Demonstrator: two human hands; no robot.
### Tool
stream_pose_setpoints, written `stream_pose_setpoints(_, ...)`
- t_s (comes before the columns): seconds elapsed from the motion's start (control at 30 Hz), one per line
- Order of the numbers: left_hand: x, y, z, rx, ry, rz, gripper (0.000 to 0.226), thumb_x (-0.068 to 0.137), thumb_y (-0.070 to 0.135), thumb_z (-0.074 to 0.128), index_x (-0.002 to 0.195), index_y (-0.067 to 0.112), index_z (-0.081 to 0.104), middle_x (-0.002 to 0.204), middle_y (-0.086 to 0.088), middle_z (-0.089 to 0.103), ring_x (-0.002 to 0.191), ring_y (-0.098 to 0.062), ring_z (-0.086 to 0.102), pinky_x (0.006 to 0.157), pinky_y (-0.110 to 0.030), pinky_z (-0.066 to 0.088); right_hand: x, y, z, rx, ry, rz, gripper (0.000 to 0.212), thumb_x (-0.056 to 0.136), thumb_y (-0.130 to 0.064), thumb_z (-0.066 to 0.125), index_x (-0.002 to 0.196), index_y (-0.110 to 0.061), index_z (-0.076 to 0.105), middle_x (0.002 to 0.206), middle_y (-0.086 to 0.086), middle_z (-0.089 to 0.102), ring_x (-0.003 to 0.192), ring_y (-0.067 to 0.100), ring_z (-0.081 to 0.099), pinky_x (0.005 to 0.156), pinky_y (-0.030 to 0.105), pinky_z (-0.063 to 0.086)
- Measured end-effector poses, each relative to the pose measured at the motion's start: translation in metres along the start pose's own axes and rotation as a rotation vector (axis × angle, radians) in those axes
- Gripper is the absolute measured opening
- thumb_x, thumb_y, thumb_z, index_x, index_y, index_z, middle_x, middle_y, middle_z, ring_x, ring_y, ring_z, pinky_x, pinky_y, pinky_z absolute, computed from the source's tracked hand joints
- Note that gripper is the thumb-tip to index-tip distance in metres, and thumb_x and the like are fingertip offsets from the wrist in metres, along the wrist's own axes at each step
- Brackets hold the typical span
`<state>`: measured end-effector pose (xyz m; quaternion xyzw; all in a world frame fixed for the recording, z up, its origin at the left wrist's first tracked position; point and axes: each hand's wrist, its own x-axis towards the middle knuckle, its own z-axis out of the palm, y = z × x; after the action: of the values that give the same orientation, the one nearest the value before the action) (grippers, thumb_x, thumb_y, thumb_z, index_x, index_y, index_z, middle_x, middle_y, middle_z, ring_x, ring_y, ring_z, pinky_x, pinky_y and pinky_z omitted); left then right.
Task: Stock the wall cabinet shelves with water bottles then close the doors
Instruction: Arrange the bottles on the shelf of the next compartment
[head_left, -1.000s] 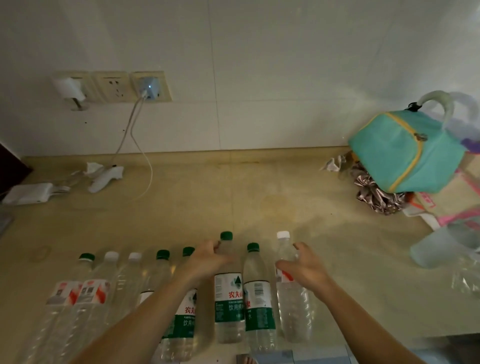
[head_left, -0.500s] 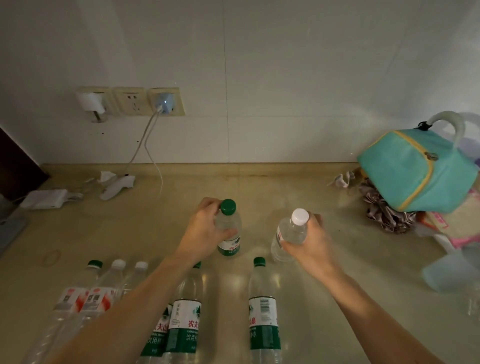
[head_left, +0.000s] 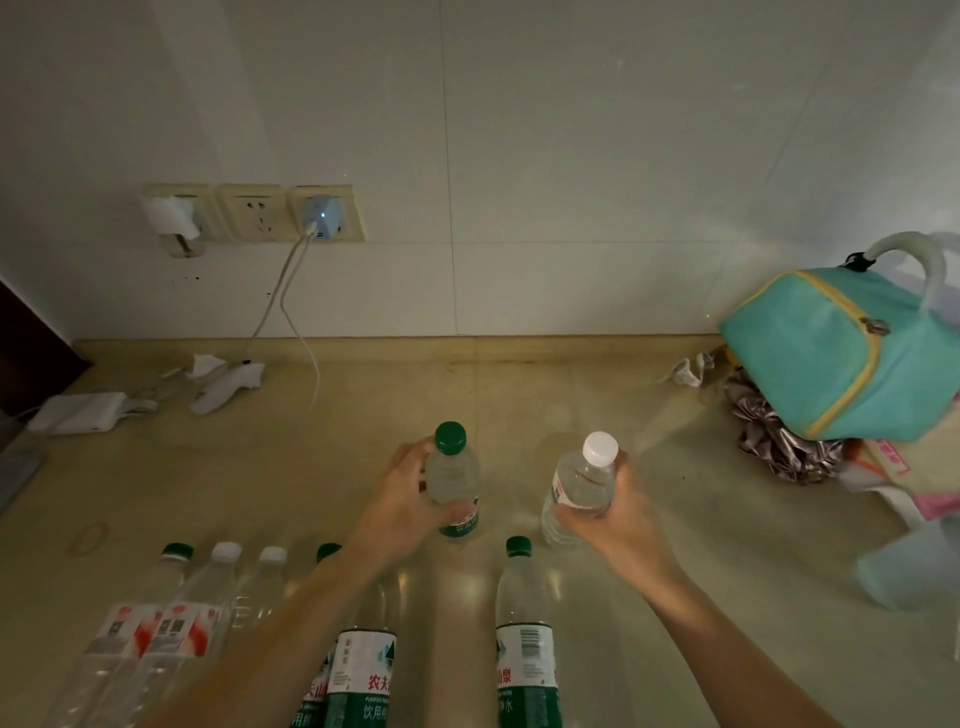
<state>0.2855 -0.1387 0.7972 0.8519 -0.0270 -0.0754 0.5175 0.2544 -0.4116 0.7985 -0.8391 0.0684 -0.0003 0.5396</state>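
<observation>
My left hand (head_left: 400, 496) grips a green-capped water bottle (head_left: 451, 467) lifted above the counter. My right hand (head_left: 615, 512) grips a white-capped water bottle (head_left: 582, 480), tilted with its cap toward me. A row of several more bottles stands along the near edge of the counter: a green-capped one (head_left: 524, 629) between my arms, another green-labelled one (head_left: 363, 670) under my left forearm, and clear ones with red labels (head_left: 176, 629) at the left. The wall cabinet is not in view.
A beige counter (head_left: 519, 405) meets a white tiled wall. Wall sockets (head_left: 254, 213) hold plugs with cables running down to white devices (head_left: 78, 413) at the back left. A teal zip bag (head_left: 836, 348) rests on crumpled items at the right, beside a pale blue cup (head_left: 914, 571).
Both hands closed round a bottle in the row, then lifted the two bottles up and away from the row. The view has tilted up slightly.
</observation>
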Motion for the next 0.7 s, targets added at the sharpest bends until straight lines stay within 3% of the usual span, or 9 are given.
stream_pose_setpoints(0.13, -0.004, -0.013, 0.018, -0.129, 0.03, -0.119, 0.072, 0.069, 0.029, 0.093, 0.125, 0.033, 0.048, 0.123, 0.009, 0.061, 0.114, -0.009, 0.061, 0.094, -0.029, 0.053, 0.001, 0.023, 0.007, 0.138, -0.021, 0.082, 0.078, 0.071, -0.011, 0.091, 0.128, -0.028, 0.041, 0.116, -0.01, 0.064, 0.099, -0.002, 0.067, 0.075, 0.013, 0.053)
stream_pose_setpoints(0.2, -0.004, -0.014, 0.025, -0.173, 0.051, -0.147, 0.067, 0.07, 0.025, 0.092, 0.119, 0.036, 0.047, 0.117, 0.008, 0.062, 0.108, -0.009, 0.063, 0.081, -0.018, 0.054, 0.002, 0.034, 0.013, 0.15, -0.037, 0.098, 0.073, 0.071, -0.007, 0.091, 0.12, -0.036, 0.045, 0.113, -0.012, 0.064, 0.097, -0.011, 0.065, 0.072, 0.007, 0.051)
stream_pose_setpoints(0.3, -0.004, -0.017, 0.032, -0.216, 0.079, -0.169, 0.068, 0.071, 0.02, 0.092, 0.122, 0.032, 0.048, 0.114, 0.008, 0.065, 0.104, -0.008, 0.065, 0.069, -0.009, 0.051, 0.002, 0.044, 0.019, 0.179, -0.036, 0.119, 0.075, 0.07, -0.007, 0.091, 0.126, -0.032, 0.048, 0.117, -0.009, 0.066, 0.099, -0.007, 0.066, 0.075, 0.012, 0.054)
stream_pose_setpoints(0.43, -0.006, -0.018, 0.029, -0.234, 0.08, -0.155, 0.065, 0.07, 0.02, 0.092, 0.121, 0.032, 0.054, 0.111, 0.011, 0.068, 0.101, -0.002, 0.066, 0.073, -0.01, 0.051, 0.001, 0.047, 0.022, 0.212, 0.028, 0.1, 0.071, 0.07, -0.006, 0.091, 0.129, -0.023, 0.054, 0.113, -0.005, 0.071, 0.103, 0.008, 0.07, 0.088, 0.028, 0.059)
stream_pose_setpoints(0.53, -0.007, -0.011, 0.018, -0.243, 0.043, -0.121, 0.061, 0.07, 0.022, 0.092, 0.116, 0.037, 0.056, 0.112, 0.014, 0.069, 0.104, -0.002, 0.065, 0.078, -0.013, 0.05, -0.008, 0.028, 0.02, 0.241, 0.071, 0.068, 0.067, 0.074, -0.014, 0.089, 0.131, -0.028, 0.054, 0.116, -0.007, 0.072, 0.106, 0.011, 0.07, 0.093, 0.042, 0.058)
stream_pose_setpoints(0.63, -0.006, 0.015, 0.002, -0.246, 0.024, -0.05, 0.06, 0.067, 0.025, 0.093, 0.113, 0.04, 0.057, 0.108, 0.017, 0.07, 0.099, 0.006, 0.065, 0.074, -0.009, 0.049, -0.018, -0.007, 0.008, 0.285, 0.141, -0.002, 0.065, 0.076, -0.022, 0.089, 0.13, -0.032, 0.055, 0.119, -0.01, 0.072, 0.109, 0.01, 0.07, 0.089, 0.034, 0.056)
stream_pose_setpoints(0.7, -0.004, 0.043, -0.012, -0.282, 0.043, 0.026, 0.061, 0.064, 0.025, 0.094, 0.112, 0.038, 0.059, 0.108, 0.015, 0.072, 0.099, 0.002, 0.067, 0.074, -0.01, 0.051, -0.026, -0.041, -0.002, 0.292, 0.174, -0.061, 0.063, 0.077, -0.024, 0.089, 0.13, -0.034, 0.056, 0.119, -0.013, 0.072, 0.109, 0.007, 0.069, 0.088, 0.027, 0.054)
